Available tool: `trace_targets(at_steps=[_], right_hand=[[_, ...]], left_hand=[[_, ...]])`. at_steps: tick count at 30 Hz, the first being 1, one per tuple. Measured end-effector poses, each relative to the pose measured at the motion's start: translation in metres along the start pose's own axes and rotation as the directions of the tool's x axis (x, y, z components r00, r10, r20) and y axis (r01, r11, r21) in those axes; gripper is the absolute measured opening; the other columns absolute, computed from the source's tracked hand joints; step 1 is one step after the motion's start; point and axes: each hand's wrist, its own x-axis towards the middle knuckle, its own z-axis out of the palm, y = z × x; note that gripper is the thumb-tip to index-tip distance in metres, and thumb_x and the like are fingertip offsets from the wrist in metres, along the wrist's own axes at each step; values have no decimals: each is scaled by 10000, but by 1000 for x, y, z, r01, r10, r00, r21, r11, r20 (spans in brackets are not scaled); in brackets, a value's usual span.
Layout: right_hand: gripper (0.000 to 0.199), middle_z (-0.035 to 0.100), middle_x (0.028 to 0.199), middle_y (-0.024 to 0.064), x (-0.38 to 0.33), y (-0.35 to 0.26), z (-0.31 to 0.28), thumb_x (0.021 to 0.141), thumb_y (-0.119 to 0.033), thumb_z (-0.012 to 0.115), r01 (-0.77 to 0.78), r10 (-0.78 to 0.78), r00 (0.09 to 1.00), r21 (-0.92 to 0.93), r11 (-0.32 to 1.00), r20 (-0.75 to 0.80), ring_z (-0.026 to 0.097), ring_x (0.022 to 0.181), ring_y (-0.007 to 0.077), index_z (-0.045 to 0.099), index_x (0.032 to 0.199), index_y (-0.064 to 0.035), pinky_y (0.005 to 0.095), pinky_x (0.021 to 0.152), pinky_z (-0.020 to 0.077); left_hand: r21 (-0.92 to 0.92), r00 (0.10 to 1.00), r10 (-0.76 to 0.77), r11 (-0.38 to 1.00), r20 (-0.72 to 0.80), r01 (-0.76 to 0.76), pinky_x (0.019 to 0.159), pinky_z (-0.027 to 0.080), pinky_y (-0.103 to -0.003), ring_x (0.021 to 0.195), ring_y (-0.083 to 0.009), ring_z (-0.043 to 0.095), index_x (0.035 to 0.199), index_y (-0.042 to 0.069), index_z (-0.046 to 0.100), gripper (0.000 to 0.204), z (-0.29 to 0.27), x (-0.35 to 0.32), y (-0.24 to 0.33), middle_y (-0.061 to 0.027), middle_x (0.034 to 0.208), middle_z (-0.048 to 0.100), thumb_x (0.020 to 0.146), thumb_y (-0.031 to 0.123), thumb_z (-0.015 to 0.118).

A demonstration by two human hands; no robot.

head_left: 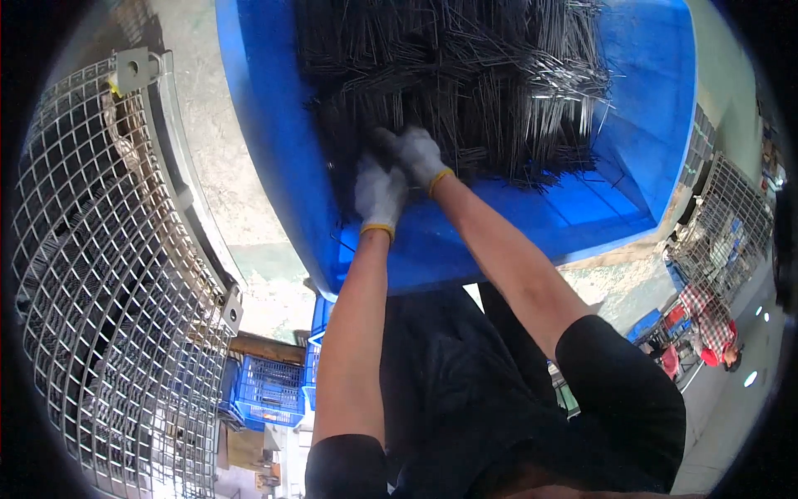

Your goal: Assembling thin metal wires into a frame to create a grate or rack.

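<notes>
Both my hands wear white gloves with yellow cuffs and reach into a large blue bin [258, 125]. Inside it are heaped many thin dark metal rods [465, 116], some with bent ends, lying in rough rows. At the left side of the heap, my left hand [380, 195] is low against the rods. My right hand [418, 155] is close beside it, slightly farther in, its fingers pointing left. The fingers of both hands blend into the dark rods and are blurred, so their grip is hidden.
A wire mesh cage [125, 274] holding stacked metal pieces stands at the left. Behind it, near my body, are blue plastic crates [270, 387]. Another mesh cage [723, 224] is at the right, with a person in a checked top [706, 320] beyond.
</notes>
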Motion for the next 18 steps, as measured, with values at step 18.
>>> trace_targets(at_steps=[18], right_hand=[[857, 533, 1178, 247, -14, -10, -18, 671, -707, 545, -110, 105, 993, -80, 991, -60, 501, 1122, 345, 565, 1137, 12, 348, 950, 381]], left_hand=[[10, 996, 10, 1000, 85, -11, 913, 411, -443, 1105, -395, 481, 1357, 71, 302, 704, 9, -15, 17, -229, 1271, 452, 783, 423, 507]])
